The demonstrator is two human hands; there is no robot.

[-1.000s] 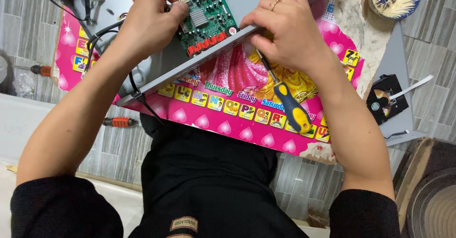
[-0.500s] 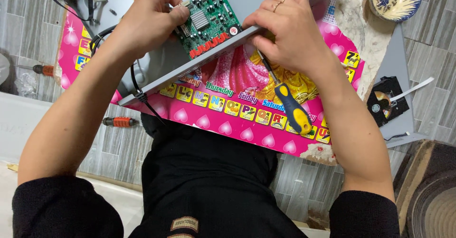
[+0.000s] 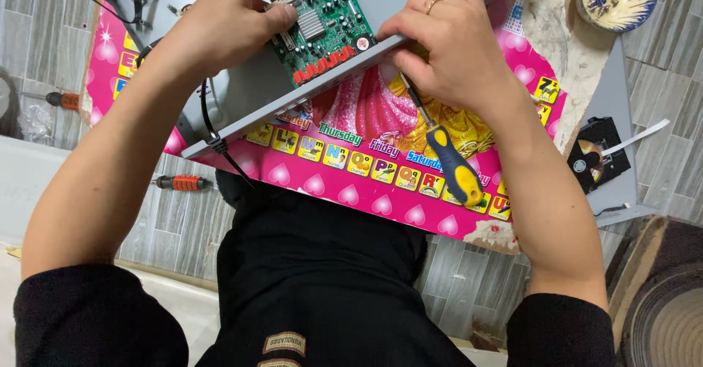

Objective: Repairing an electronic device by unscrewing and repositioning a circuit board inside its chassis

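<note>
On the far left an orange-handled screwdriver (image 3: 179,183) lay unused on the tiled floor. The left hand (image 3: 227,23) pinched the green circuit board (image 3: 322,34), which sat inside the opened grey metal chassis (image 3: 242,100) on the pink alphabet mat (image 3: 351,162). The right hand (image 3: 447,45) clasped the chassis edge and the blue-yellow screwdriver (image 3: 450,158). I judged the board was not lifted out yet.

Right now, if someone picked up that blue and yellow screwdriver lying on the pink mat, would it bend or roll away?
The screwdriver would probably stay stiff: it shows a thin metal shaft and a thick moulded handle. It might roll when pushed, since the handle looks rounded and the pink mat is flat. It looks light, and the right hand rests over its tip, which may stop it.
</note>
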